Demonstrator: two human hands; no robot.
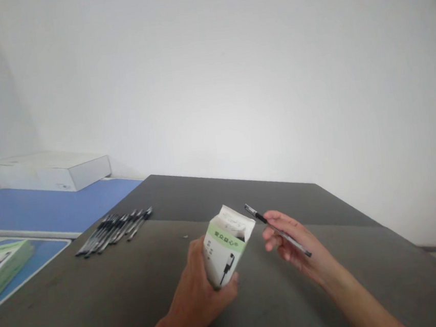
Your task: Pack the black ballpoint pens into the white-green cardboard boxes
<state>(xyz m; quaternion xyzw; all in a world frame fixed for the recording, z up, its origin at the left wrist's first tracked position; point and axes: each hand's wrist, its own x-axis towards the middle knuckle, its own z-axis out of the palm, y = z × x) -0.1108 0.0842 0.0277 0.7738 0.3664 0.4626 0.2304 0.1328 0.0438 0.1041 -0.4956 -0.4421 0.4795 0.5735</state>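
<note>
My left hand (199, 288) is wrapped round a small white and green pen box (226, 245), held upright above the grey table (100, 303) with its top flap open. Just to the right of the box, my right hand (295, 246) pinches a single black pen (276, 230). The pen lies slanted across the fingers, its tip pointing up and left toward the box's open top, not touching it.
Several black pens (114, 230) lie in a row on the table at the far left. A second green and white box (2, 271) rests at the left edge on a blue surface (48, 208). Behind it lies a flat white carton (49, 172). A white wall fills the background.
</note>
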